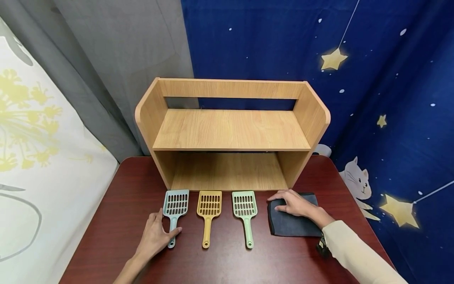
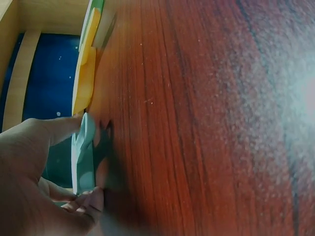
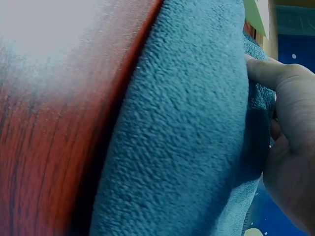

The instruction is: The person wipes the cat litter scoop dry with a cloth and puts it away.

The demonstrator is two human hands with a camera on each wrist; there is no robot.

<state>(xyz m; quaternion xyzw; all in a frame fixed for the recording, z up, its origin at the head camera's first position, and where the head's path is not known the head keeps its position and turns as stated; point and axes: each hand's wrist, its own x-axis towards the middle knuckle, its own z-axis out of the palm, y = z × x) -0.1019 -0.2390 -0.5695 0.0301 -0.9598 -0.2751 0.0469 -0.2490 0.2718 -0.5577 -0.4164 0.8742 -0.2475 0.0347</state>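
In the head view, my left hand (image 1: 156,234) is at the pale blue litter scoop (image 1: 173,221), thumb by the handle and fingers along the left side of its slotted head. Up close in the left wrist view, the thumb and fingertips hold the scoop (image 2: 84,157) from two sides, low over the table. My right hand (image 1: 296,204) rests on a folded dark grey-blue cloth (image 1: 292,227), with its thumb and fingers spread over the upper left part. The cloth's fuzzy surface (image 3: 177,108) fills much of the right wrist view.
A yellow litter scoop (image 1: 207,221) and a green litter scoop (image 1: 247,223) lie between the hands, handles toward me. Behind them stands a two-level wooden shelf (image 1: 230,130) on the dark red table (image 1: 117,221). Curtains (image 1: 262,39) hang behind.
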